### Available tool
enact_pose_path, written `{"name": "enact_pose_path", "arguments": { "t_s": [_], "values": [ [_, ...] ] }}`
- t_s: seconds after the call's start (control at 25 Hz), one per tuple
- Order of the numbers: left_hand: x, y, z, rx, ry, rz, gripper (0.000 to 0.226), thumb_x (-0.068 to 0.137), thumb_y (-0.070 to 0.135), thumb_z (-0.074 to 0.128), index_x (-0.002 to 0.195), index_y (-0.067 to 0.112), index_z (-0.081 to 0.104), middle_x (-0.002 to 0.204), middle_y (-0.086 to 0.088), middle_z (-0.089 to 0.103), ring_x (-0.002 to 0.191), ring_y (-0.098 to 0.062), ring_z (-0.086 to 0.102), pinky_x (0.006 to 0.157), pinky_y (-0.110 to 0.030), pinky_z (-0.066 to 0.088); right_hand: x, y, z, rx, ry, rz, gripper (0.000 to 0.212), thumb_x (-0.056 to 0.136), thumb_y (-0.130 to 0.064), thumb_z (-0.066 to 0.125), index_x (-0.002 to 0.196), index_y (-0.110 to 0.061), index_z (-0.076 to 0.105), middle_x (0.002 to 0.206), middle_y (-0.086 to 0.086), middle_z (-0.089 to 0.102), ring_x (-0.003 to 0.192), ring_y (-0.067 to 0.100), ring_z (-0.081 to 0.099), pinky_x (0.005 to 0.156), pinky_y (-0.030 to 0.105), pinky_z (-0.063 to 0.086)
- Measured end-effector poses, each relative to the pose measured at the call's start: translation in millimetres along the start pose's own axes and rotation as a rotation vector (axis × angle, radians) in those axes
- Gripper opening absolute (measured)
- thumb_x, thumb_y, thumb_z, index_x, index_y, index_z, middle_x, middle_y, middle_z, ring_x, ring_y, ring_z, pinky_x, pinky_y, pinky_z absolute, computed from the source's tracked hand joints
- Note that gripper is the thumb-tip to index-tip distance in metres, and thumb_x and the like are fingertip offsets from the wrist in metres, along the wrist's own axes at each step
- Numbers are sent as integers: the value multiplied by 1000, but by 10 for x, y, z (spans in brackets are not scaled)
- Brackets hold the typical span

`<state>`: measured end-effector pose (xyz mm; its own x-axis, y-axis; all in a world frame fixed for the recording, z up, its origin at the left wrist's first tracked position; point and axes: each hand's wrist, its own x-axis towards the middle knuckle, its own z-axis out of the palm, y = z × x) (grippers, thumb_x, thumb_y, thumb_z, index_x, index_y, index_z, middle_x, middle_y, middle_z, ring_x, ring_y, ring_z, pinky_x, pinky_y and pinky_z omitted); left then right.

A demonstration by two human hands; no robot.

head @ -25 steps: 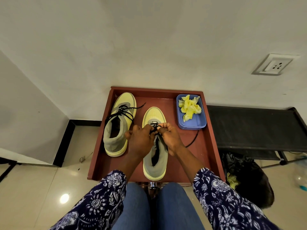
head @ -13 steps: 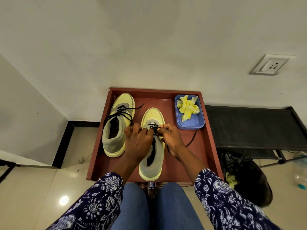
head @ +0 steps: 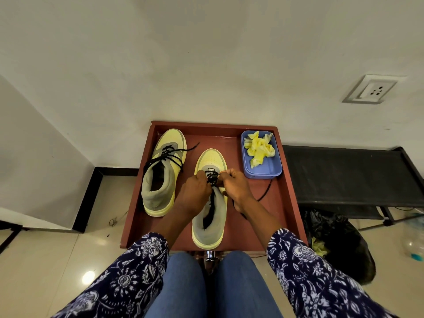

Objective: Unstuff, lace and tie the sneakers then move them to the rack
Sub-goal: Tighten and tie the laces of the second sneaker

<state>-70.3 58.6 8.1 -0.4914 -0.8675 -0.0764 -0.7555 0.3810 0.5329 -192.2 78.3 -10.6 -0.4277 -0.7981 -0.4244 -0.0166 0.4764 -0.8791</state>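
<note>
While both hands meet over the near sneaker on the red tray, head cam shows left hand and right hand each w/ fingers curled, pinching the black lace at the eyelets, just btwn the fingertips. Lace tail runs right past the blue tub of yellow paper. Second sneaker sits left, laced, untied. Black rack stands right of tray.

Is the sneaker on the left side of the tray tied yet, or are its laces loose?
Loose. The left sneaker is laced, but no bow shows and one black lace end trails onto the tray.
</note>
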Motion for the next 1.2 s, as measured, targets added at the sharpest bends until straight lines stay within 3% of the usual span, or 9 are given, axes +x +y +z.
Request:
{"name": "enact_pose_path", "arguments": {
  "t_s": [0.2, 0.44, 0.56, 0.64, 0.8, 0.96, 1.04, 1.12, 1.2],
  "values": [
    [-48, -44, -47, -18, -3, 7, 11, 90, 7, 45, 97, -1, 42, 99, -20, 50, 85, -38, 52, 65, -37, 34, -32, 22, -53, -28, 46, 5, 22, 86, -14, 47, 66, -19, 53, 79, 8, 64, 78, 21, 59, 71, 37, 47],
    [-114, -182, -12, -256, 155, 20, 12, 81, -5, 47, 79, 5, 41, 72, -5, 43, 62, -19, 41, 58, -34, 32, -51, 75, -49, -163, 33, -88, 20, 85, -11, 49, 69, -20, 56, 68, -2, 57, 64, 13, 50, 59, 28, 40],
    [-91, -222, 7, -235, 165, 75, 20, 79, -2, 46, 94, 1, 59, 87, -12, 59, 73, -23, 55, 65, -30, 43, -47, 48, -57, -245, -39, -156, 17, 85, -7, 51, 93, -13, 65, 83, 1, 63, 75, 17, 57, 74, 32, 47],
    [-68, -262, 15, -174, 146, 117, 27, 81, 2, 46, 101, 1, 64, 96, -15, 61, 81, -25, 59, 69, -27, 42, -54, 45, -72, -282, -54, -194, 15, 83, -6, 55, 92, -9, 67, 86, 4, 66, 80, 20, 60, 81, 35, 49],
    [-50, -303, 21, -274, 115, 50, 17, 87, -5, 44, 98, 1, 55, 100, -19, 58, 85, -29, 62, 72, -38, 53, -103, 34, -113, -290, -18, -197, 10, 87, -10, 57, 80, -16, 62, 81, -1, 63, 75, 13, 57, 71, 26, 46],
    [-89, -352, 31, -411, 78, -89, 19, 88, -6, 43, 88, 12, 46, 83, -13, 55, 63, -15, 53, 55, -18, 48, -100, 68, -205, -107, 62, -29, 22, 89, -14, 54, 69, -23, 54, 64, -3, 55, 57, 11, 48, 52, 25, 39],
    [-106, -344, 28, -502, 101, -129, 20, 90, -4, 44, 86, 15, 47, 78, -5, 53, 62, -12, 50, 59, -21, 48, -130, 77, -216, 43, 28, 21, 20, 90, -9, 51, 72, -19, 53, 60, -2, 50, 47, 5, 43, 40, 18, 34],
    [-106, -282, -23, -682, 112, -214, 21, 91, -4, 43, 85, 16, 48, 78, 2, 52, 63, -9, 49, 61, -17, 46, -176, 29, -203, 177, -8, 12, 18, 91, -4, 49, 79, -16, 51, 66, -1, 53, 47, -1, 45, 38, 12, 35],
    [-114, -200, -93, -849, 70, -258, 23, 92, -7, 41, 84, 14, 49, 74, 4, 54, 50, -3, 43, 47, -10, 39, -192, -15, -192, 246, -38, 12, 22, 89, 2, 46, 82, -18, 52, 72, -2, 55, 55, 3, 46, 44, 12, 38]
  ]
}}
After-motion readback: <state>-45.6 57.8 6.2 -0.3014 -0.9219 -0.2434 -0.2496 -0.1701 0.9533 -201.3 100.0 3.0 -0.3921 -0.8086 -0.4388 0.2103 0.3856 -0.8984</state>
